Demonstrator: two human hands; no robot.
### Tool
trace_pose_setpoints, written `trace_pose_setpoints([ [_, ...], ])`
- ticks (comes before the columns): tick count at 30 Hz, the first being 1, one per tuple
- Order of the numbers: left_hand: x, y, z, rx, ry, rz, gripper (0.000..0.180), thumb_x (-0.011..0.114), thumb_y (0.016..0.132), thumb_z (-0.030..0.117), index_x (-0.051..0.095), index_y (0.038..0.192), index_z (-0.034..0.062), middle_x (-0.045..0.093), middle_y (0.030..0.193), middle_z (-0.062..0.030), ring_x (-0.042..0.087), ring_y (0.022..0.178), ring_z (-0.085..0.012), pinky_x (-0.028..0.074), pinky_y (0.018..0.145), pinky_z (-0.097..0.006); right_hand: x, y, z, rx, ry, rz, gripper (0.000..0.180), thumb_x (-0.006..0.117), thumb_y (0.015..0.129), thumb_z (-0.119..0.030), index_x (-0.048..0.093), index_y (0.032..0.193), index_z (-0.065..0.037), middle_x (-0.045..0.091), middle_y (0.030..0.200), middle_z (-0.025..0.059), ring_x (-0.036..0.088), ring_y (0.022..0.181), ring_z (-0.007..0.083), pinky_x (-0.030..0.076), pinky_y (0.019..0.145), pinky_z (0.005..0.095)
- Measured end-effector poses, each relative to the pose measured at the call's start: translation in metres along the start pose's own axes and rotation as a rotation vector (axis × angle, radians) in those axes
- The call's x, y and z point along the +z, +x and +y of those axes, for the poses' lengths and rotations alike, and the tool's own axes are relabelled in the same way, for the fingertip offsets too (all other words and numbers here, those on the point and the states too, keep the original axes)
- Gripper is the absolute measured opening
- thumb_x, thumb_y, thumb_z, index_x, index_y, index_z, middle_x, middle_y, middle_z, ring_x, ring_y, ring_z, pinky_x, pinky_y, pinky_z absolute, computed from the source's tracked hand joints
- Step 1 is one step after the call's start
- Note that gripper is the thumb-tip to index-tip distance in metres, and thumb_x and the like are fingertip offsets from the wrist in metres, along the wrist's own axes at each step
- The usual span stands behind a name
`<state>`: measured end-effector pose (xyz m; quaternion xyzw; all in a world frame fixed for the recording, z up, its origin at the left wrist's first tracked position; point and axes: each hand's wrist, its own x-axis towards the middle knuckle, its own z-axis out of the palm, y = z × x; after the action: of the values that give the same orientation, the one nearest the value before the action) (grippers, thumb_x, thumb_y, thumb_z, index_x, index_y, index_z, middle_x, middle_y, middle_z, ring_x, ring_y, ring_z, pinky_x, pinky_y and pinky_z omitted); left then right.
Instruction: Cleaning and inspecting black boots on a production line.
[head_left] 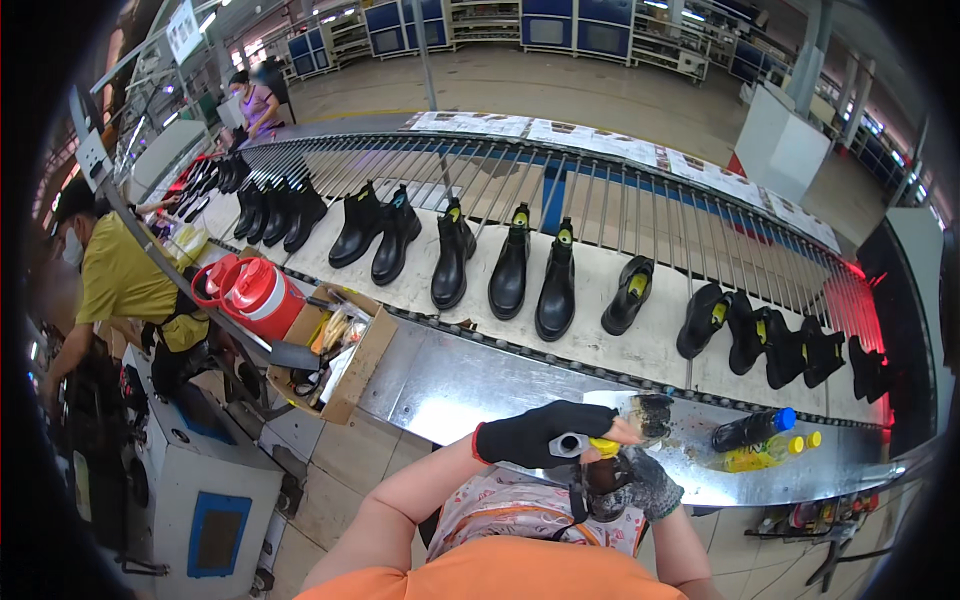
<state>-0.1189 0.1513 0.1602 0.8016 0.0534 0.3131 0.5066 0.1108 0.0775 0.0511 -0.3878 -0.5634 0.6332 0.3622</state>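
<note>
My left hand, in a black glove with bare fingertips, is closed around a grey tube-like tool whose round end faces up. A yellow piece shows beside its fingers; I cannot tell what it belongs to. Close by, my right hand, in a grey knit glove, grips a dark boot held low in front of my body. Much of the boot is hidden by both hands. Just beyond them a dark-stained pad lies on the metal ledge.
Black ankle boots stand in a row along the pale conveyor. Right on the ledge lie a blue-capped dark bottle and yellow bottles. Left are a cardboard box of tools and a red jug. A person in yellow bends at far left.
</note>
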Motion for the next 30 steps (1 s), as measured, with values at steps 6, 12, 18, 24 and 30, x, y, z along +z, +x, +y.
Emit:
trace_pose_setpoints([
  [6,0.002,-0.022,-0.001,-0.120,0.035,0.158,0.030,0.057,0.088,0.021,0.062,0.110,0.0019,0.061,0.104,-0.0158,0.060,0.095,-0.0276,0.045,0.083,-0.033,0.022,0.028,-0.025,-0.119,-0.333,-0.142,0.081,0.082,0.065,-0.027,0.041,0.130,-0.002,0.053,0.121,0.0122,0.052,0.110,0.0224,0.041,0.094,0.0332],
  [12,0.015,-0.034,-0.008,-0.170,0.200,0.453,0.027,0.054,0.090,0.019,0.061,0.107,-0.0007,0.062,0.099,-0.0152,0.060,0.090,-0.0248,0.046,0.079,-0.031,0.052,0.038,-0.025,-0.215,-0.328,0.053,0.077,0.081,0.067,-0.024,0.041,0.129,-0.002,0.053,0.120,0.0126,0.052,0.112,0.0254,0.040,0.097,0.0350],
  [18,0.020,-0.041,-0.017,-0.204,0.325,0.551,0.027,0.056,0.085,0.006,0.060,0.112,0.0010,0.061,0.100,-0.0156,0.060,0.090,-0.0252,0.047,0.077,-0.031,0.056,0.044,-0.025,-0.268,-0.531,0.105,0.072,0.079,0.068,-0.025,0.044,0.128,-0.005,0.053,0.122,0.0124,0.051,0.113,0.0253,0.039,0.098,0.0353],
  [24,-0.007,-0.047,-0.001,-0.302,-0.287,0.187,0.030,0.055,0.087,0.008,0.059,0.116,0.0015,0.056,0.120,-0.0114,0.056,0.096,-0.0157,0.047,0.075,-0.026,0.030,0.035,-0.020,-0.055,-0.191,-0.240,0.078,0.079,0.067,-0.024,0.040,0.132,-0.004,0.053,0.122,0.0105,0.051,0.111,0.0215,0.037,0.098,0.0327],
  [30,0.010,-0.045,-0.019,-0.122,0.146,0.487,0.019,0.053,0.086,0.007,0.061,0.102,-0.0004,0.061,0.103,-0.0133,0.059,0.090,-0.0217,0.047,0.077,-0.030,0.049,0.041,-0.028,-0.193,-0.356,-0.035,0.081,0.081,0.066,-0.026,0.039,0.130,-0.001,0.054,0.118,0.0134,0.052,0.108,0.0220,0.041,0.095,0.0333],
])
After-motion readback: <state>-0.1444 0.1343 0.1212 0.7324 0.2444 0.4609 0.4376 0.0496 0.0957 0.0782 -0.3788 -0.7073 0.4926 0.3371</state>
